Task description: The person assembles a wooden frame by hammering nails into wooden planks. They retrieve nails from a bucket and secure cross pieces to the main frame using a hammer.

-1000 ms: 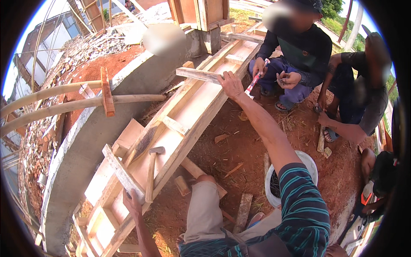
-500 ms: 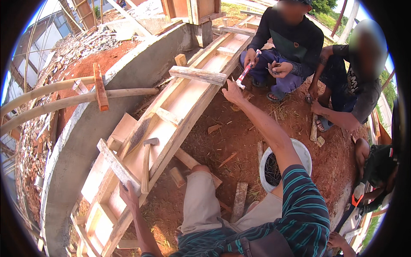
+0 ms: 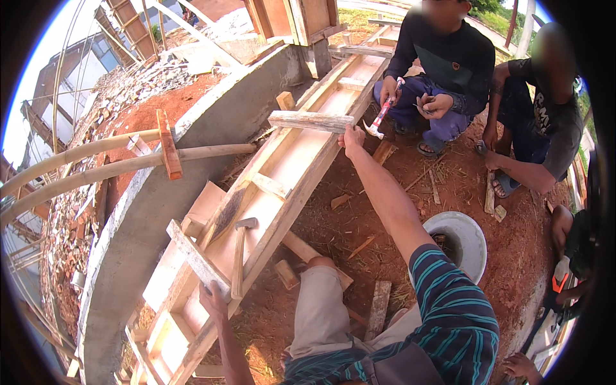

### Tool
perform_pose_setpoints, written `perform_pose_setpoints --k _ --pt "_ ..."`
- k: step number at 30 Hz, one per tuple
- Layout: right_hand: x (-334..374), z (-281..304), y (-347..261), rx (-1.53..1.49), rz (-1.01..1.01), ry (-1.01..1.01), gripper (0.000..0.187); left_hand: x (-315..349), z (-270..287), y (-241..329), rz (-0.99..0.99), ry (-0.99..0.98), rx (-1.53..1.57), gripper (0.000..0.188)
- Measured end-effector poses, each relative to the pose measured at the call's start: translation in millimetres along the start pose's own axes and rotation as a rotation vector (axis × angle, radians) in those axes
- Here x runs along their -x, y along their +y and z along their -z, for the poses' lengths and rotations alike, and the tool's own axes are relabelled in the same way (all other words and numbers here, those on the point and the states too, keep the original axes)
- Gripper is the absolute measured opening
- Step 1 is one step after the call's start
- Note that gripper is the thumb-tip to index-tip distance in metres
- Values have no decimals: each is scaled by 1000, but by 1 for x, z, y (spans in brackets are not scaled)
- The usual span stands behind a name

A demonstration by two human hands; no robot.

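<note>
My left hand [image 3: 213, 301] grips the near end of a short wooden crosspiece [image 3: 197, 260] laid across a long timber trough [image 3: 308, 173]. With my right arm stretched forward, my right hand [image 3: 351, 141] has its fingers closed at the right end of a farther, weathered crosspiece [image 3: 308, 120]. A hammer [image 3: 240, 256] with a wooden handle leans on the trough beside the near crosspiece, its head resting inside. Just past my right hand, a squatting co-worker's hand [image 3: 389, 92] holds a red-and-white claw hammer [image 3: 383, 114].
A curved concrete wall [image 3: 192, 151] runs along the trough's left, with two poles [image 3: 96, 170] crossing it. Right of my knees stands a pale bucket [image 3: 475, 247]. Wood offcuts [image 3: 378, 311] lie on red soil. Another squatting person [image 3: 536, 128] and a further worker's gloved hand [image 3: 562, 268] are at right.
The whole view has shifted, so the scene sits farther right. My right hand has come in closer against the far crosspiece's end. My left hand stays at the near crosspiece.
</note>
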State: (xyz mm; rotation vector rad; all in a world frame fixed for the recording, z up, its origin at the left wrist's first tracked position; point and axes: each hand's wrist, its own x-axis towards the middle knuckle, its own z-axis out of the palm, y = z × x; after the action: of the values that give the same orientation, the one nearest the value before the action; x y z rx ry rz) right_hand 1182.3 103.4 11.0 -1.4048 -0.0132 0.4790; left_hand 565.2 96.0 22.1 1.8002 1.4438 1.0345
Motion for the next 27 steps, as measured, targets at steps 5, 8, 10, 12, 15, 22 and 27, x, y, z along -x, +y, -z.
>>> perform_pose_setpoints --k 5,8,10,12,15,22,27 --pt "13 -26 3 72 -43 -11 58 4 3 -4 33 35 -5 43" --pt "21 -30 -3 489 57 -177 73 5 15 -15 34 50 -20 43" --pt "-20 7 3 632 342 -106 84 0 -2 -7 17 0 -33 44" --pt "-18 9 11 691 533 -195 88 2 6 -2 70 -12 -54 44" --pt "-29 16 9 771 631 -381 88 3 14 -14 80 -6 -116 44" --pt "-55 20 13 754 695 -300 77 1 7 -8 37 -17 -52 45" --pt "-32 13 11 759 692 -174 78 -1 8 -21 40 -22 -46 45"
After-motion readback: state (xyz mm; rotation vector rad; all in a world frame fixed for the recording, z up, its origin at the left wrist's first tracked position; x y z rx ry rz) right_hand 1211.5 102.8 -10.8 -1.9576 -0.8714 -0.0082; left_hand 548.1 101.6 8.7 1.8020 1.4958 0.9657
